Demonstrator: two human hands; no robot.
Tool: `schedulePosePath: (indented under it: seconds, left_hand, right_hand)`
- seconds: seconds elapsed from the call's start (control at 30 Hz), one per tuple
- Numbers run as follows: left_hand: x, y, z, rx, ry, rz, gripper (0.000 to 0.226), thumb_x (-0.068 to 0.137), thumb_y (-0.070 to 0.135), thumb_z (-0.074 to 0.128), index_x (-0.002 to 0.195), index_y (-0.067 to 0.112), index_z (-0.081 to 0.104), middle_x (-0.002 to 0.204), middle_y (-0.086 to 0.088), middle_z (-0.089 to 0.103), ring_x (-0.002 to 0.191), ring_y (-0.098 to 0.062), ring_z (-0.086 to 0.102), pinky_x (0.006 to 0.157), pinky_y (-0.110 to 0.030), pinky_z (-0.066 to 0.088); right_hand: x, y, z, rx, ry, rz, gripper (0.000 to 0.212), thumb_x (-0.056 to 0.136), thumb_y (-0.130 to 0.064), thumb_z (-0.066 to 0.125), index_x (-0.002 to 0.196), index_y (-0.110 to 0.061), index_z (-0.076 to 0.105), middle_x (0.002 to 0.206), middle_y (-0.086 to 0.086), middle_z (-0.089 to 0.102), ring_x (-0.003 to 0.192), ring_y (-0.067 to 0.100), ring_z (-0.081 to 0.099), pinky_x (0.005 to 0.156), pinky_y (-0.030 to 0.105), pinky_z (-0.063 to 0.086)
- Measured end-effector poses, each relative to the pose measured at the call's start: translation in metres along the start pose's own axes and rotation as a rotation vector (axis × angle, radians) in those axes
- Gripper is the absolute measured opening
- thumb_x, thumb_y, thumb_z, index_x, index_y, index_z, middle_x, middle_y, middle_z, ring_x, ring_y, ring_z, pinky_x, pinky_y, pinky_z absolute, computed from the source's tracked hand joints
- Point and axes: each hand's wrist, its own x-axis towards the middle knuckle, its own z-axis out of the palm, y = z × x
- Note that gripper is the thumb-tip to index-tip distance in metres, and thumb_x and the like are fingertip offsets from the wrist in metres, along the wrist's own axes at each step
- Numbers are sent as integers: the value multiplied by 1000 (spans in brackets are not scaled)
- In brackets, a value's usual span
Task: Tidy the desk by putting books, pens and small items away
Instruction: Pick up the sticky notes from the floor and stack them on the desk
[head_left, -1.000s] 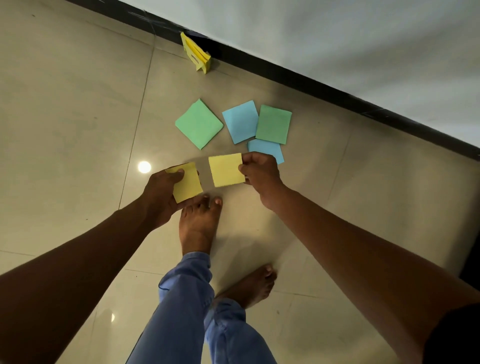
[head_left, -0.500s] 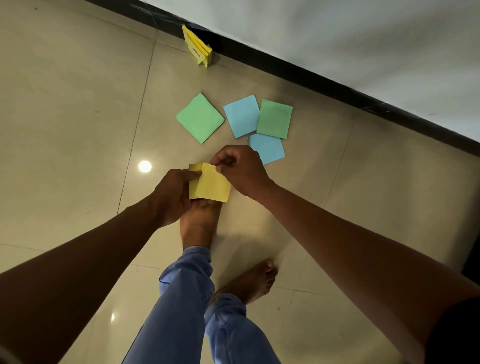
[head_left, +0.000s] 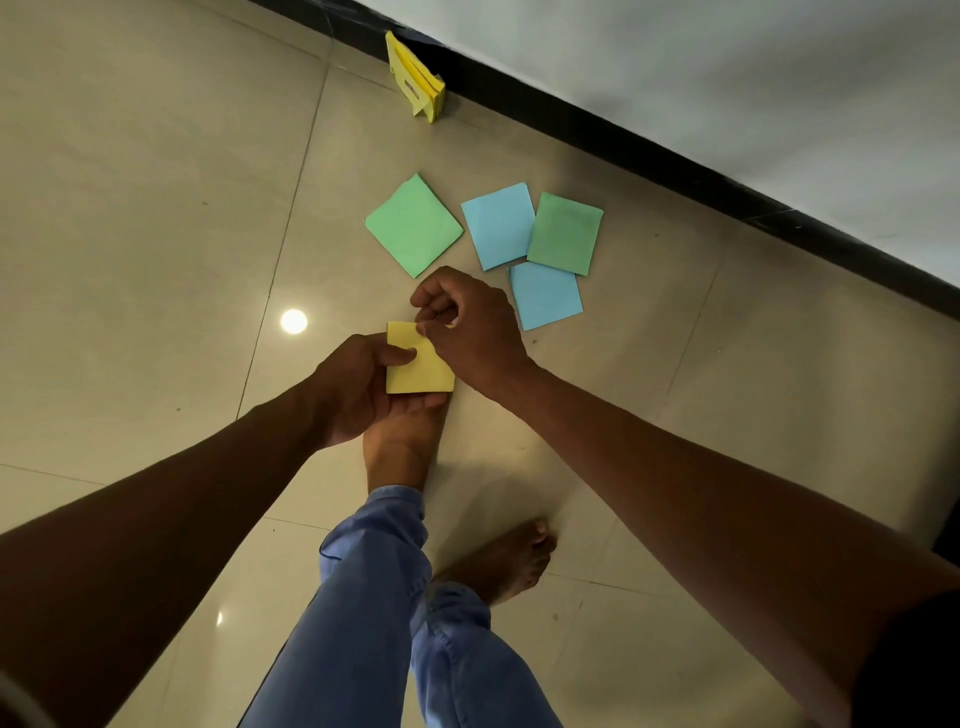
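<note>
My left hand (head_left: 353, 387) holds a yellow paper square stack (head_left: 420, 371) above my foot, thumb on its top face. My right hand (head_left: 470, 327) pinches the stack's upper right corner with curled fingers. On the floor beyond lie a green square (head_left: 414, 226), a blue square (head_left: 497, 224), a second green square (head_left: 565, 234) overlapping it, and another blue square (head_left: 545, 295) partly under that green one.
A yellow folded pad (head_left: 415, 78) stands against the black skirting (head_left: 675, 166) at the far wall. My bare feet (head_left: 402, 447) and blue trouser legs (head_left: 374, 597) stand on the beige tiled floor (head_left: 156, 208) just below my hands.
The two yellow squares, held apart one in each hand, have been brought together into one stack in my left hand. My right hand moved left onto its corner.
</note>
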Motion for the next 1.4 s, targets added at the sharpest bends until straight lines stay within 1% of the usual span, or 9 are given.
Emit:
schedulePosePath:
  seconds: [0.17, 0.27, 0.33, 0.57, 0.87, 1.03, 1.13, 1.27, 1.4]
  left_hand:
    - [3, 0, 5, -14, 23, 23, 45, 104, 4, 47, 148, 8, 40, 142, -23, 54, 121, -43, 60, 78, -51, 61]
    - [5, 0, 6, -26, 46, 26, 36, 105, 5, 46, 140, 10, 42, 126, -19, 61, 106, -37, 65, 66, -45, 64]
    - [8, 0, 6, -31, 56, 32, 28, 105, 4, 43, 133, 10, 46, 117, -17, 65, 102, -34, 67, 64, -43, 65]
    - [31, -2, 3, -42, 78, 24, 45, 104, 5, 45, 148, 9, 41, 139, -23, 60, 124, -41, 61, 78, -51, 63]
    - [45, -9, -3, -82, 85, 18, 45, 104, 4, 46, 148, 8, 41, 140, -23, 59, 125, -42, 61, 82, -55, 60]
    - [46, -6, -7, -115, 95, 17, 41, 104, 4, 45, 145, 6, 42, 134, -25, 62, 115, -40, 65, 72, -49, 64]
    - [42, 1, -7, -137, 81, 33, 36, 105, 4, 41, 141, 5, 45, 128, -25, 65, 110, -39, 67, 68, -47, 65]
    - [41, 15, -6, -137, 68, 73, 40, 105, 5, 39, 144, 3, 46, 132, -25, 65, 123, -42, 62, 87, -50, 61]
    - [41, 33, -7, -140, 62, 130, 39, 104, 5, 40, 142, 4, 50, 131, -24, 66, 124, -43, 62, 99, -53, 53]
  right_hand:
    - [2, 4, 0, -82, 72, -111, 26, 84, -13, 81, 107, -14, 69, 95, 0, 70, 84, 13, 59, 72, 23, 49]
    - [3, 18, -1, -147, 187, -87, 20, 91, -22, 74, 108, -14, 67, 96, 1, 65, 85, 15, 56, 71, 27, 48]
    - [4, 35, -3, -164, 233, 16, 19, 91, -21, 70, 108, -14, 65, 98, 2, 65, 90, 21, 60, 77, 35, 52]
    - [26, 88, -32, -396, 269, 430, 47, 92, -33, 69, 133, -15, 52, 132, 15, 50, 121, 35, 51, 89, 43, 48]
    - [84, 117, -71, -323, 282, 732, 88, 91, -51, 71, 151, -5, 25, 146, 21, 37, 132, 40, 45, 100, 52, 49]
    - [96, 102, -62, -513, 391, 447, 71, 92, -45, 69, 145, -10, 39, 140, 17, 47, 126, 35, 50, 94, 49, 50]
    - [116, 70, -47, -324, 378, 171, 43, 92, -38, 70, 124, -12, 58, 123, 11, 60, 111, 28, 59, 88, 41, 51]
    - [154, 15, -36, -50, 278, 207, 54, 93, -41, 73, 136, -12, 58, 128, 9, 64, 114, 20, 62, 68, 12, 37]
    - [184, -16, -25, 122, 258, 299, 73, 89, -46, 78, 150, -17, 48, 144, 7, 58, 127, 24, 60, 84, 22, 43]
